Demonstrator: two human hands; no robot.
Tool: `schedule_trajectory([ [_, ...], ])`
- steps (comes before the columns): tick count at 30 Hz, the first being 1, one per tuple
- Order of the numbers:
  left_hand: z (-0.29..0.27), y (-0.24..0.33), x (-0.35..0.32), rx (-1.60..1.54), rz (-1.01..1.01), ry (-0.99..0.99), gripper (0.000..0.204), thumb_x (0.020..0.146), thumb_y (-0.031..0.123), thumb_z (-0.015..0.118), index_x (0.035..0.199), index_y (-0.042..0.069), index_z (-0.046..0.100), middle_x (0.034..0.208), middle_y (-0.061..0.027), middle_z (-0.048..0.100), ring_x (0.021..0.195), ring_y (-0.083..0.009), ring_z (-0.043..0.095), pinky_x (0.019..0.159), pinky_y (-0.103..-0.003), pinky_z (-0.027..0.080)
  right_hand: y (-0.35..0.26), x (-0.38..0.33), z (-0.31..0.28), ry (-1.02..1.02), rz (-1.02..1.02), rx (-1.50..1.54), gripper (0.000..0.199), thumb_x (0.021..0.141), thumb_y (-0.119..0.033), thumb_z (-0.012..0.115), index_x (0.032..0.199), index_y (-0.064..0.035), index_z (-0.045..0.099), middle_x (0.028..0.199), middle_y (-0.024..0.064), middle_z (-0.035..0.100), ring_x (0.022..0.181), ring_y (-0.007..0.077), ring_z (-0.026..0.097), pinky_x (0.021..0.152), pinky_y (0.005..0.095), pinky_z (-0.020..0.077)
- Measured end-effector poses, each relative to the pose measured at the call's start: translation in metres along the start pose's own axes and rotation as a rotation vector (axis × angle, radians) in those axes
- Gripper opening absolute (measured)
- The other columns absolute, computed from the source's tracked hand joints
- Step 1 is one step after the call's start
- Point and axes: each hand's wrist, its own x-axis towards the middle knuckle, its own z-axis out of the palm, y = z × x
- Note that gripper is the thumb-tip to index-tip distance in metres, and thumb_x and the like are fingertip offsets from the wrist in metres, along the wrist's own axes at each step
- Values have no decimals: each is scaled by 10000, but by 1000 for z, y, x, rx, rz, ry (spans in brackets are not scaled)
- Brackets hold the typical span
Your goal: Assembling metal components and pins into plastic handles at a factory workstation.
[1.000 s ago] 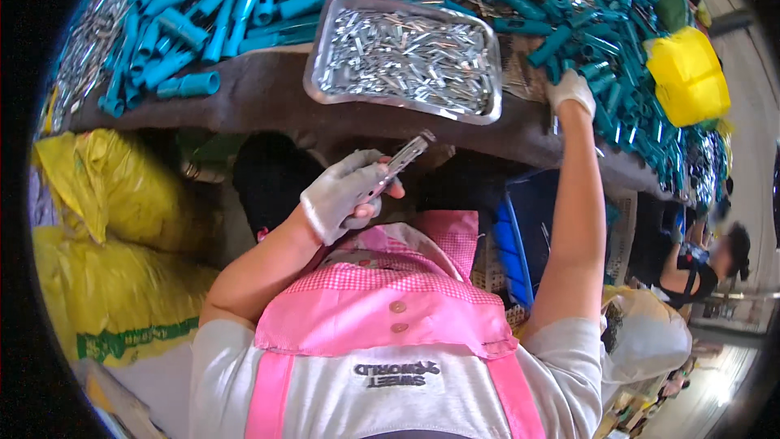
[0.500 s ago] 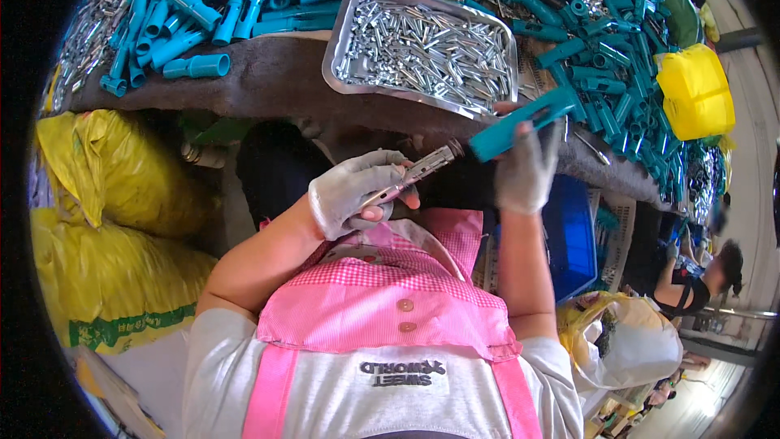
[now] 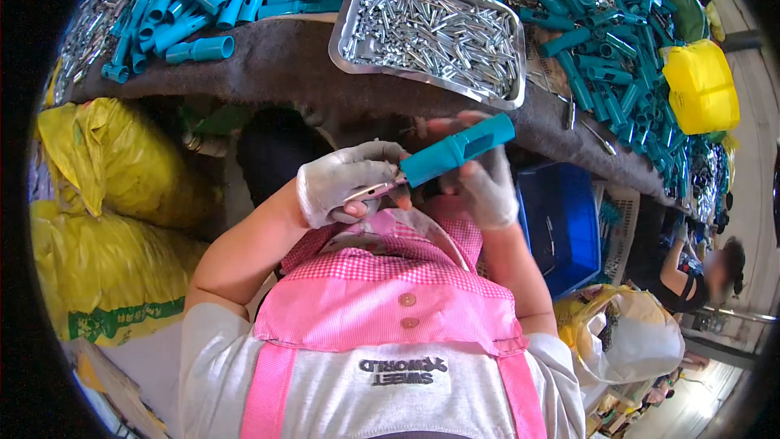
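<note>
My left hand point(image 3: 348, 184), in a pale glove with bare fingertips, is closed around a slim metal mechanism point(image 3: 375, 190). A teal plastic tube point(image 3: 463, 149) with a long slot in its side now covers the mechanism's far end. The tube tilts up to the right. My right hand point(image 3: 490, 189), gloved alike and partly smeared by motion, has its thumb at the tube's near side and fingers behind it. How firmly those fingers press is hard to see.
Ahead on the cloth-covered table point(image 3: 268, 61) stands a metal tray point(image 3: 345, 53) of small pins. Teal tubes point(image 3: 199, 49) are heaped on both sides. A yellow container point(image 3: 700, 89) is at right, a blue bin point(image 3: 561, 236) below it. Yellow sacks point(image 3: 114, 268) lie left. Another person point(image 3: 691, 272) sits far right.
My right hand has brought the teal tube left and down, onto the end of the metal mechanism. My left hand has shifted slightly left, still holding the mechanism.
</note>
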Motion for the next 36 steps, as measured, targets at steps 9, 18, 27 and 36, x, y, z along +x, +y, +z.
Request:
schedule_trajectory([
  [9,-6,-7,-15,-23,-12,-40,350,875,185,491,1150,-29,460,798,-107,593,418,-74,411,369,-191,329,-46,15,4,-196,-162,-930,357,961,-319,426,870,-26,608,772,8,587,638,63,479,569,212,376],
  [18,-8,-13,-13,275,-78,100,336,940,316,477,1130,49,550,761,-5,564,471,-26,400,390,-159,342,-26,2,6,-119,357,-724,437,962,-398,396,906,-12,593,697,17,570,462,41,412,437,192,328],
  [27,-1,-13,-12,114,-105,145,454,935,268,463,1265,-38,405,864,-137,647,487,-103,531,387,-208,412,-8,-1,28,-73,343,-535,381,983,-342,367,978,-12,556,832,35,579,530,41,429,488,179,359],
  [36,-7,-23,-11,131,-103,102,353,929,285,519,1146,7,508,835,-55,602,480,-63,445,387,-197,331,-1,14,26,-197,304,-764,359,977,-325,390,984,-7,556,891,56,584,828,118,541,766,265,452],
])
